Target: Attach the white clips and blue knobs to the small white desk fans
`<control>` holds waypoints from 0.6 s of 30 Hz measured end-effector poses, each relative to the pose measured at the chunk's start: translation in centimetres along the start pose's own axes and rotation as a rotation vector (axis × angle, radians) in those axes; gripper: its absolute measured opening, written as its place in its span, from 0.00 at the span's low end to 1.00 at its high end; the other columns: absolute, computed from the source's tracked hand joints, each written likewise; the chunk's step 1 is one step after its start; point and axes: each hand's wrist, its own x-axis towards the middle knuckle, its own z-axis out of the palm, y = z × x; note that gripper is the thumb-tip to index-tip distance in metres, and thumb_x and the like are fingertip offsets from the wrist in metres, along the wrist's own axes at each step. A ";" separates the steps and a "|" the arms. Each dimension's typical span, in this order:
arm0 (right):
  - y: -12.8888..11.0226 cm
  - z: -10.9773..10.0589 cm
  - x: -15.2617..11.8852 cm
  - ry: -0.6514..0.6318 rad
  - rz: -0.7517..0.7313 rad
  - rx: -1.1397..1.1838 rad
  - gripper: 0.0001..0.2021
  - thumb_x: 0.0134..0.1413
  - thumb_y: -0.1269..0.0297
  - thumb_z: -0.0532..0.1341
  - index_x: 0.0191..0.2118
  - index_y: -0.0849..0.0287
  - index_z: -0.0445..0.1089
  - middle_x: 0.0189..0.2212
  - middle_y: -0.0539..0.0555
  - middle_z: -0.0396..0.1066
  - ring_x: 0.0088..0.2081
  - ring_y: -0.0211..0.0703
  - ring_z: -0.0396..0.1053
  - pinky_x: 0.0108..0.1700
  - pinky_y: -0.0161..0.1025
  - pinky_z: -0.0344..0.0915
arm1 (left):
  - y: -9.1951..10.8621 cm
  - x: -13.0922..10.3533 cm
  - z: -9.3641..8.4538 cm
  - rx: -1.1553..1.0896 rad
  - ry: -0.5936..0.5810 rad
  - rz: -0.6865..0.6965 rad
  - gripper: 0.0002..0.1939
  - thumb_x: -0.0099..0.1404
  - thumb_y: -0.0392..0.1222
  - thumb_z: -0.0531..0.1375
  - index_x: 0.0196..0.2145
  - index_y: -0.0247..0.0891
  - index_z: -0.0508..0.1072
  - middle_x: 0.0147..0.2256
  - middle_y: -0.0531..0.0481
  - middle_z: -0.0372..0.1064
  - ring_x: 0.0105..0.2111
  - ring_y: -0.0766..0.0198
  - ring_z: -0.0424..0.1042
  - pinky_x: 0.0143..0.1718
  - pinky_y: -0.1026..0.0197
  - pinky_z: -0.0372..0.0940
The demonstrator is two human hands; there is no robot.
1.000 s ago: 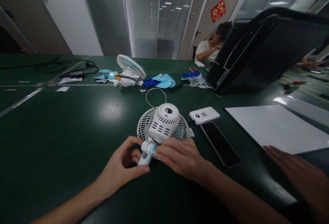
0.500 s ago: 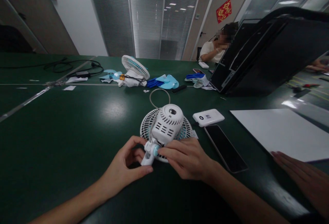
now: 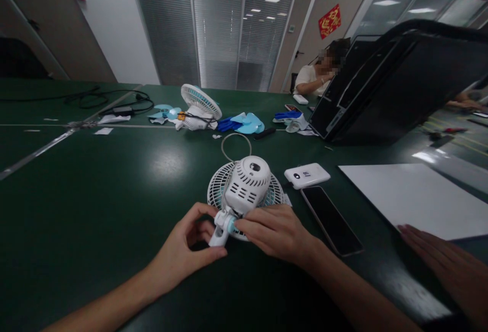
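1. Lying motor-side up on the dark green table [image 3: 114, 189], near its middle: white plastic fan [image 3: 248, 184] with a round slotted grille, light-blue blades showing through.
2. White plastic bracket [image 3: 218, 238] at the fan's near side: left hand [image 3: 179, 245] has it clamped between thumb and fingers.
3. Round light-blue knob [image 3: 231, 223] on the bracket joint: right hand [image 3: 282, 230] has fingertips closed on it, fingers bunched together.
4. Thin grey cable [image 3: 222, 144] loops beyond the fan.
5. Right of fan: white rounded device [image 3: 307, 175] marked 18, black-screened phone [image 3: 331, 220] just beside it.
6. Farther right: flat white board [image 3: 415, 197], another person's hand [image 3: 442, 250] at its near edge.
7. Far side: second white fan [image 3: 200, 106], loose light-blue blades [image 3: 249, 123], tilted black panel [image 3: 400, 83], seated person [image 3: 310, 78] behind.
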 end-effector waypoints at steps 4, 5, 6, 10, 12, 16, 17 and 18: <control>0.2 -0.3 -0.1 -0.032 -0.021 -0.013 0.09 0.67 0.71 0.58 0.50 0.58 0.68 0.35 0.48 0.75 0.30 0.33 0.70 0.27 0.35 0.59 | 0.0 0.0 0.0 -0.001 0.002 0.007 0.25 0.58 0.38 0.72 0.47 0.41 0.64 0.34 0.54 0.70 0.33 0.65 0.70 0.37 0.61 0.65; 0.3 -0.3 -0.1 -0.041 -0.027 -0.012 0.09 0.67 0.71 0.57 0.50 0.59 0.69 0.36 0.49 0.75 0.30 0.33 0.69 0.27 0.35 0.59 | 0.0 0.0 0.0 0.002 0.001 0.009 0.24 0.58 0.37 0.72 0.47 0.41 0.64 0.34 0.54 0.70 0.33 0.65 0.70 0.38 0.61 0.65; 0.3 -0.3 0.0 -0.045 -0.030 -0.010 0.08 0.67 0.71 0.58 0.49 0.59 0.69 0.36 0.49 0.74 0.30 0.33 0.69 0.27 0.35 0.59 | -0.1 0.0 0.0 0.003 0.001 0.015 0.24 0.58 0.37 0.72 0.47 0.41 0.64 0.34 0.54 0.70 0.33 0.65 0.70 0.37 0.61 0.65; 0.1 0.1 0.1 -0.040 -0.015 -0.026 0.04 0.66 0.66 0.60 0.39 0.59 0.71 0.32 0.48 0.72 0.28 0.33 0.67 0.27 0.36 0.60 | -0.4 0.1 -0.1 -0.020 0.005 0.045 0.24 0.59 0.37 0.71 0.48 0.40 0.65 0.35 0.52 0.70 0.34 0.63 0.70 0.37 0.61 0.65; -0.1 0.5 0.1 -0.024 -0.003 -0.031 0.05 0.65 0.65 0.61 0.38 0.59 0.70 0.32 0.48 0.71 0.28 0.34 0.66 0.27 0.37 0.60 | -0.6 0.1 -0.2 -0.028 0.002 0.051 0.24 0.59 0.37 0.71 0.48 0.40 0.65 0.36 0.51 0.70 0.35 0.63 0.70 0.37 0.61 0.65; -0.1 0.7 -0.1 -0.009 -0.006 -0.009 0.04 0.64 0.64 0.61 0.42 0.58 0.71 0.35 0.48 0.72 0.30 0.34 0.66 0.29 0.36 0.61 | -0.9 0.1 -0.4 -0.025 -0.008 0.047 0.24 0.59 0.38 0.71 0.48 0.40 0.65 0.37 0.52 0.70 0.34 0.64 0.69 0.37 0.62 0.65; -0.1 0.6 -0.2 -0.005 -0.006 -0.007 0.05 0.63 0.64 0.62 0.43 0.57 0.71 0.36 0.48 0.73 0.30 0.34 0.67 0.29 0.36 0.61 | -0.9 0.1 -0.4 -0.024 -0.009 0.046 0.24 0.59 0.38 0.71 0.48 0.40 0.65 0.36 0.52 0.70 0.34 0.64 0.69 0.37 0.62 0.64; -0.1 0.5 -0.2 0.005 -0.005 -0.006 0.06 0.63 0.65 0.62 0.45 0.57 0.71 0.36 0.48 0.73 0.30 0.34 0.67 0.29 0.36 0.61 | -0.9 0.1 -0.4 -0.022 -0.008 0.043 0.24 0.59 0.38 0.71 0.48 0.40 0.65 0.36 0.53 0.70 0.34 0.65 0.69 0.37 0.62 0.64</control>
